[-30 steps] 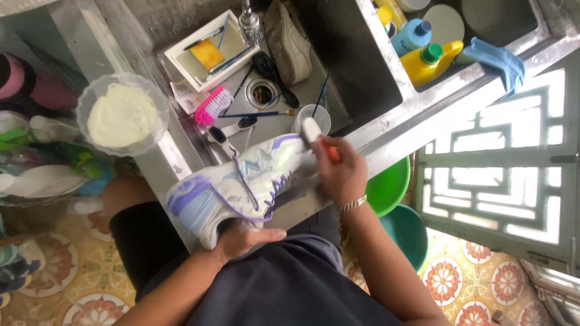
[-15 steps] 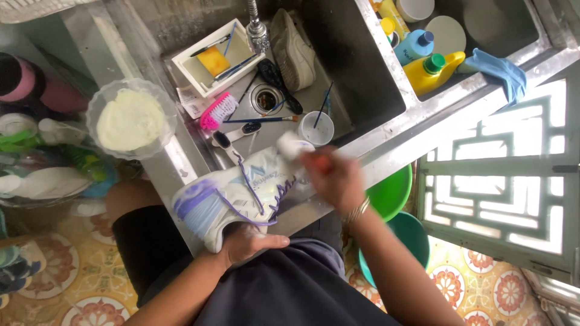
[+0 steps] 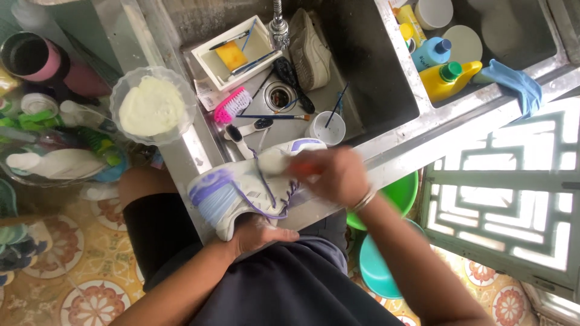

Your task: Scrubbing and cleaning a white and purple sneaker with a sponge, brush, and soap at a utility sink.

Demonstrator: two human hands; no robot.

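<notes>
Head view: a white sneaker with purple trim (image 3: 251, 187) is held on the front edge of a steel sink (image 3: 374, 90), tilted on its side, with the left hand (image 3: 257, 232) cupped under its heel and its grip clenched on the shoe. The right hand (image 3: 335, 175), blurred by motion, is closed around an orange-handled brush (image 3: 284, 164), whose white head is pressed to the laces near the tongue. Purple laces (image 3: 269, 193) are seen threaded and hanging loose.

In the basin, a second pale shoe (image 3: 309, 42) is left lying beside the drain, seemingly untouched, near a pink scrub brush (image 3: 231, 104), a white tray with a yellow sponge (image 3: 232, 55) and a small cup (image 3: 326, 127). A bowl of white paste (image 3: 152, 105) is set on the bench to the left. By these signs, the scrubbing of 1 shoe is judged under way, with rinsing and the other shoe left to do.
</notes>
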